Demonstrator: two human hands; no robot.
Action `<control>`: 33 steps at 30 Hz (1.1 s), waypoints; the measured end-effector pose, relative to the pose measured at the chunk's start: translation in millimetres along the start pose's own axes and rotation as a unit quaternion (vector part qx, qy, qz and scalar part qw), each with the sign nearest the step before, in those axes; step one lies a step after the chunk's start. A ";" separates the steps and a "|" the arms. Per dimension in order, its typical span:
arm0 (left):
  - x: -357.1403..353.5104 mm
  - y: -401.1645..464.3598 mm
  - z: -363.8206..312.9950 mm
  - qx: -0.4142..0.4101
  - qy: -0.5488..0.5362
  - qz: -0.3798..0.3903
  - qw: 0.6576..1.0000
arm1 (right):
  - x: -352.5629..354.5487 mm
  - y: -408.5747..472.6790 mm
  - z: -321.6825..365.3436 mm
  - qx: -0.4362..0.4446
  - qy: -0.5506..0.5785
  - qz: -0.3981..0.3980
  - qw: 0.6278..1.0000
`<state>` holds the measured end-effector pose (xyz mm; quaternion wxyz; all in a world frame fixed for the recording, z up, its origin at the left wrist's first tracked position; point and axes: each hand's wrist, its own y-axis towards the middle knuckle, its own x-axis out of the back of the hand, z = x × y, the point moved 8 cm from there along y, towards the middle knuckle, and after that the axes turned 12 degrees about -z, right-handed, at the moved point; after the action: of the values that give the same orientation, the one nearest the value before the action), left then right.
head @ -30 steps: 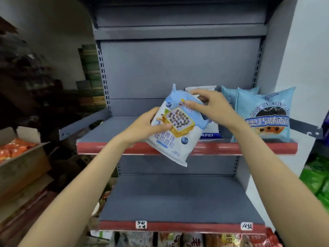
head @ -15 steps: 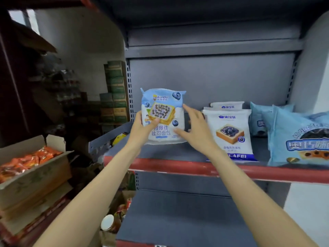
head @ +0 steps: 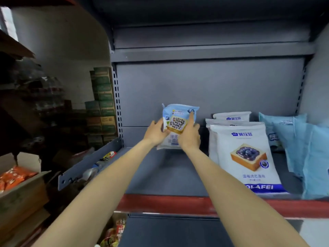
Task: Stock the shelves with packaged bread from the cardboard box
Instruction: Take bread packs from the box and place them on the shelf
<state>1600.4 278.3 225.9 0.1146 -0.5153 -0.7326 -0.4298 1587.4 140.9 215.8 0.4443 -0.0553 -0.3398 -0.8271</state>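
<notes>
Since the earlier frame, both arms have stretched deeper into the shelf (head: 178, 177), carrying the blue bread packet (head: 179, 120) to its back panel, where it stands upright, left of the white bread packets (head: 247, 154). Left hand (head: 155, 133) grips the packet's left edge; right hand (head: 189, 136) lies against its front, fingers extended upward. Orange packets fill the cardboard box (head: 23, 195) at far left.

Two bare forearms, no sleeves in view. Left hand (head: 156, 132) and right hand (head: 189, 135) without gloves, rings, watch or bands. Short, plain nails where visible.
</notes>
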 end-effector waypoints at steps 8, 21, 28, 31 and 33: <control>-19.7 -7.0 -0.8 0.062 -0.104 0.028 0.992 | -14.2 8.7 -21.0 -0.029 -0.044 0.068 0.996; 109.5 -151.2 -58.5 -0.246 0.033 -0.303 0.920 | 106.0 -122.4 56.5 0.262 0.025 -0.133 0.956; 93.0 -292.5 -24.6 -0.181 -0.143 -0.205 0.951 | 156.3 -258.5 -29.0 0.228 0.066 -0.065 0.969; 51.0 -362.9 4.4 -0.170 -0.137 -0.073 0.973 | 156.1 -325.5 -96.6 0.170 0.034 0.051 0.984; 13.1 -409.2 32.9 -0.142 -0.114 0.042 0.982 | 151.3 -370.5 -155.1 0.093 -0.009 0.143 0.985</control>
<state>1254.5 270.8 4.8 -0.0259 -0.6021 -0.6502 -0.4625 1243.1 79.3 -33.1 0.5580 -0.0693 -0.4077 -0.7194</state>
